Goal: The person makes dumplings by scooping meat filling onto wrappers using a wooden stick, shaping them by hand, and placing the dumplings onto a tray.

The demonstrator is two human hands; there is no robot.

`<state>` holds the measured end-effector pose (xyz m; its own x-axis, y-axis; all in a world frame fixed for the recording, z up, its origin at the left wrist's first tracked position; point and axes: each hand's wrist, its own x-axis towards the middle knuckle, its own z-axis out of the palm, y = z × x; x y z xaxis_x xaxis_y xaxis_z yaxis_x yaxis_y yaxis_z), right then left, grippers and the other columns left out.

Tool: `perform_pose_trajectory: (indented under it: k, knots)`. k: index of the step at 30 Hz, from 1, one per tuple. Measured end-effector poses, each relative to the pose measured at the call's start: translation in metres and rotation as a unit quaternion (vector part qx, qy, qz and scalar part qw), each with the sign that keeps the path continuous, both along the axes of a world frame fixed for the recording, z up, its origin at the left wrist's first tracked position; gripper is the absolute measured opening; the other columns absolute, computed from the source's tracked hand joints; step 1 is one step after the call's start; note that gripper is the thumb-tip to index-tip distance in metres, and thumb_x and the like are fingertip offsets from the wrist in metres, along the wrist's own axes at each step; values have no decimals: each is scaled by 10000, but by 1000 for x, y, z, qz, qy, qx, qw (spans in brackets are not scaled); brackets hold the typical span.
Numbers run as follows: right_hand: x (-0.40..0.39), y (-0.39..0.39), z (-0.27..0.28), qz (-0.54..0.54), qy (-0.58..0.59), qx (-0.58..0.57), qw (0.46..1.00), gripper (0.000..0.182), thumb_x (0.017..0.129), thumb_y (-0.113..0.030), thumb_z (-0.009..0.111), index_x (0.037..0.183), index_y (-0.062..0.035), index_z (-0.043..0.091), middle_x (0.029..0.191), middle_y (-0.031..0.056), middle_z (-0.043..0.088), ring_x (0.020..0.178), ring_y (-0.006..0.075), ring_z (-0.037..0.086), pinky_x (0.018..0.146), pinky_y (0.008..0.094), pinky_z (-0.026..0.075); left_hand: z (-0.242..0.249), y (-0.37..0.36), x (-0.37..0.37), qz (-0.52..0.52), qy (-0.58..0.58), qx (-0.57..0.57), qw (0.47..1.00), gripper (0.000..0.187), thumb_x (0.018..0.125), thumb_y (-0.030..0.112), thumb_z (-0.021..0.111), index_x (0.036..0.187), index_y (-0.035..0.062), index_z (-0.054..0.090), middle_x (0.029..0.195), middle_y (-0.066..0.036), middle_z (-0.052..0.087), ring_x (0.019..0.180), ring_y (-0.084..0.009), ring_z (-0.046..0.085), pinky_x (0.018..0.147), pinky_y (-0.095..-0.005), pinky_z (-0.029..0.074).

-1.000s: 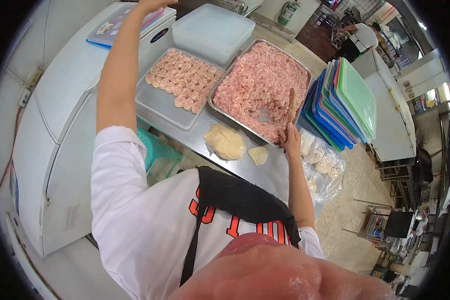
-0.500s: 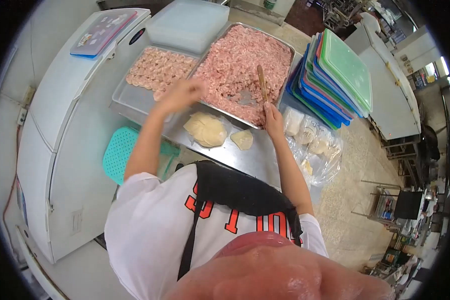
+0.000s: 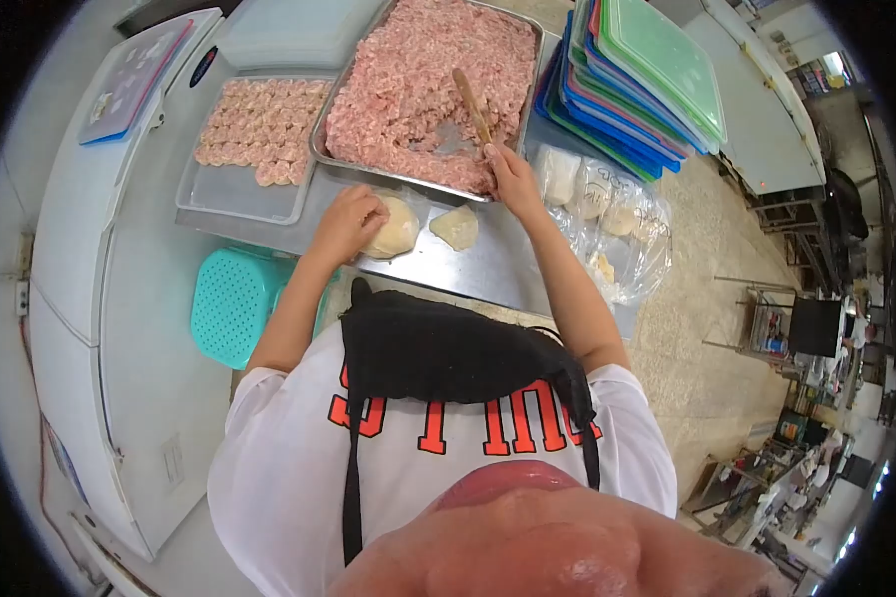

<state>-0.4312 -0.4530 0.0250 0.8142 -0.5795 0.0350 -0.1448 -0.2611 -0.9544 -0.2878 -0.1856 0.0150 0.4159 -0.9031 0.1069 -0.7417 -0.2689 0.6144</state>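
Note:
My left hand (image 3: 348, 225) is at the left edge of a stack of pale round dough wrappers (image 3: 396, 227), its fingers curled and pressed on the edge. My right hand (image 3: 513, 181) grips the lower end of a wooden stick (image 3: 471, 103), whose upper part lies over the minced meat (image 3: 408, 85) in a large metal tray (image 3: 324, 149). A single wrapper (image 3: 455, 228) lies on the metal table (image 3: 468, 271) right of the stack. At the left, a clear tray (image 3: 234, 204) holds rows of small filled dumplings (image 3: 259, 124).
Plastic bags with pale rounds (image 3: 619, 221) lie at the right, below a tall pile of coloured lids (image 3: 657, 65). Translucent containers (image 3: 289, 35) stand behind the dumpling tray. A teal stool (image 3: 231, 308) is below the table's left side, beside a white freezer (image 3: 134, 289).
My left hand has come from beside the dumpling tray to the wrapper stack. My right hand still holds the stick. The view has shifted, and the trays appear higher and further left.

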Motion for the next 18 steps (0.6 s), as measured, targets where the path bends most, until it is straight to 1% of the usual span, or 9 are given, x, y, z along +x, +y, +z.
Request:
perform_pose_trajectory:
  k: [2, 5, 6, 7, 9, 11, 13, 15, 18]
  knots:
    - [1, -5, 10, 60, 81, 73, 992, 290, 981, -274, 465, 991, -29, 619, 615, 48, 538, 559, 131, 522, 523, 289, 429, 3, 1, -1, -9, -13, -11, 1000, 343, 661, 199, 754, 961, 88, 630, 976, -104, 546, 1006, -328, 504, 866, -413, 419]
    - [5, -12, 20, 72, 87, 57, 992, 261, 983, -253, 456, 1021, -49, 614, 552, 27, 480, 475, 94, 469, 439, 269, 383, 26, -1, -16, -34, -59, -43, 997, 377, 666, 238, 752, 994, 92, 635, 994, -105, 551, 1006, -335, 508, 882, -419, 418]
    - [5, -20, 17, 62, 96, -42, 993, 251, 958, -240, 489, 1064, -45, 605, 647, 89, 582, 576, 165, 569, 531, 312, 458, 25, 3, -15, -48, -61, -44, 996, 377, 666, 238, 752, 994, 92, 635, 994, -105, 551, 1006, -335, 508, 882, -419, 418]
    - [7, -26, 22, 36, 93, -42, 994, 251, 958, -240, 489, 1064, -45, 605, 647, 89, 582, 576, 165, 569, 531, 312, 458, 22, 3, -13, -54, -74, -33, 995, 415, 642, 237, 768, 1009, 96, 636, 1019, -112, 545, 1004, -338, 509, 879, -431, 417]
    - [-3, -35, 35, 80, 76, -242, 964, 347, 929, -204, 487, 1212, -14, 549, 895, 175, 657, 797, 270, 633, 697, 355, 495, 25, -5, -12, -114, -86, -36, 989, 454, 617, 235, 785, 1024, 100, 636, 1043, -118, 540, 1001, -341, 510, 876, -443, 416]
    - [-4, -32, 57, 78, 130, -213, 965, 350, 894, -198, 508, 1193, -25, 562, 1036, 229, 636, 952, 361, 613, 824, 402, 471, 38, -14, -15, -95, -88, 18, 991, 416, 650, 220, 765, 1017, 76, 634, 1039, -133, 551, 1011, -344, 516, 906, -435, 414]
    - [4, -31, 58, 81, 126, -262, 953, 337, 900, -221, 507, 1184, -54, 578, 1035, 220, 637, 937, 371, 614, 807, 410, 478, 30, -36, -21, -164, -76, -12, 983, 426, 679, 227, 747, 1053, 67, 622, 1063, -137, 561, 1033, -343, 519, 918, -421, 414]
    - [9, -25, 54, 72, 103, -290, 949, 290, 904, -295, 505, 1016, -50, 614, 922, 219, 645, 867, 401, 615, 758, 467, 476, 18, -58, -28, -246, -53, -81, 964, 409, 741, 217, 699, 1092, 31, 606, 1094, -157, 575, 1044, -350, 530, 935, -411, 417]
    - [2, -11, 48, 45, 107, -282, 952, 284, 899, -294, 500, 942, -39, 619, 888, 215, 646, 838, 400, 618, 743, 479, 472, -6, -93, -44, -321, -126, -80, 935, 412, 742, 210, 694, 1094, 18, 600, 1098, -168, 572, 1048, -356, 532, 947, -419, 415]
